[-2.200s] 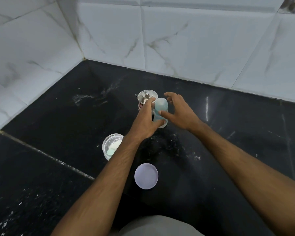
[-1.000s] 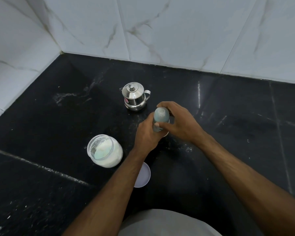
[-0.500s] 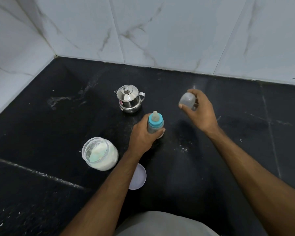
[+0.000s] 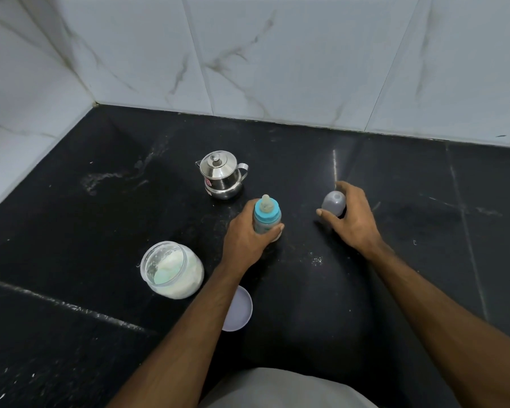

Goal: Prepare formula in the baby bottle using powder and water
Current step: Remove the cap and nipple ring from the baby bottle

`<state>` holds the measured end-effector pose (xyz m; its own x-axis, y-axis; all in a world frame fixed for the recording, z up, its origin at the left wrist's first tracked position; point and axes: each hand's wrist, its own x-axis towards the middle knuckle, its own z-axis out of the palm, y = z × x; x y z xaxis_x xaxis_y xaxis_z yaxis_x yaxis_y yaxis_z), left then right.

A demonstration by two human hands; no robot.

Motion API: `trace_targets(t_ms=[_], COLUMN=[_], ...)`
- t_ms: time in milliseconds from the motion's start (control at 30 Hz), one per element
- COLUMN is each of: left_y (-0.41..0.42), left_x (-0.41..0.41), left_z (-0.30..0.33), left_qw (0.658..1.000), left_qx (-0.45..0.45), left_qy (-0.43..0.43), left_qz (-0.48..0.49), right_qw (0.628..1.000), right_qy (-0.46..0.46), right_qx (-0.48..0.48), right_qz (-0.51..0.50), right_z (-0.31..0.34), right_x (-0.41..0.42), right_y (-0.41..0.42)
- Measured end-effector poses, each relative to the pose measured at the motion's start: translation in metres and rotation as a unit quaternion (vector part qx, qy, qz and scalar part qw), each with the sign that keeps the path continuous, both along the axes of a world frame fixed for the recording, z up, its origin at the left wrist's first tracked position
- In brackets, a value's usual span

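Black stone counter (image 4: 395, 290), white marble-tiled walls (image 4: 277, 54)

Left hand (image 4: 245, 240) grips the upright baby bottle (image 4: 267, 214); right hand (image 4: 352, 220) holds its cap (image 4: 333, 203).

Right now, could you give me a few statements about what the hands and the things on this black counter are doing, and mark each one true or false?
1. The left hand grips the baby bottle standing on the counter. True.
2. The bottle's blue ring and teat are off. False: both are on the bottle.
3. The right hand holds the clear bottle cap. True.
4. The powder jar has its lid on. False: the jar is open, and the lid lies on the counter beside it.
5. The steel kettle stands behind the bottle, with no hand on it. True.
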<state>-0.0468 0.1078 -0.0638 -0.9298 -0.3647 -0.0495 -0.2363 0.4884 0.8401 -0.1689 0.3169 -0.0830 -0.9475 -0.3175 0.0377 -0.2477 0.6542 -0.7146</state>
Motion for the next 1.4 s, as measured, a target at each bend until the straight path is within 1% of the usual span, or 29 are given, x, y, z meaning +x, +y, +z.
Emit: trace_targets(t_ms=[100, 133, 200, 300, 400, 467, 667, 933, 1267, 1400], left_y=[0.002, 0.003, 0.004, 0.004, 0.004, 0.005, 0.002, -0.002, -0.007, -0.015], left_x=[0.000, 0.001, 0.002, 0.002, 0.000, -0.001, 0.001, -0.001, -0.005, -0.006], left_z=[0.000, 0.000, -0.001, -0.001, 0.000, -0.001, -0.001, 0.002, 0.005, 0.006], left_qw=[1.000, 1.000, 1.000, 1.000, 0.999, 0.999, 1.000, 1.000, 0.998, 0.996], left_qx=[0.008, 0.010, 0.014, 0.015, -0.002, -0.002, -0.002, 0.006, 0.030, 0.034], left_qy=[0.003, 0.007, 0.008, -0.007, -0.025, -0.028, -0.022, -0.024, -0.037, -0.052], left_qz=[0.011, 0.015, 0.020, 0.022, 0.026, 0.029, 0.021, 0.000, -0.027, -0.060], right_qw=[0.997, 0.995, 0.988, 0.969, 0.937, 0.923, 0.919, 0.897, 0.871, 0.858], right_qy=[0.063, 0.088, 0.121, 0.132, 0.140, 0.122, 0.133, 0.171, 0.163, 0.169], right_qx=[-0.040, -0.049, -0.035, 0.065, 0.208, 0.255, 0.228, 0.192, 0.191, 0.197], right_qz=[0.000, 0.017, 0.091, 0.197, 0.243, 0.262, 0.293, 0.360, 0.423, 0.443], right_z=[0.031, 0.044, 0.071, 0.093, 0.095, 0.092, 0.086, 0.082, 0.086, 0.089], right_x=[0.009, 0.014, 0.024, 0.036, 0.037, 0.035, 0.031, 0.017, 0.005, 0.003], right_y=[-0.018, -0.027, -0.047, -0.072, -0.089, -0.095, -0.095, -0.092, -0.092, -0.091])
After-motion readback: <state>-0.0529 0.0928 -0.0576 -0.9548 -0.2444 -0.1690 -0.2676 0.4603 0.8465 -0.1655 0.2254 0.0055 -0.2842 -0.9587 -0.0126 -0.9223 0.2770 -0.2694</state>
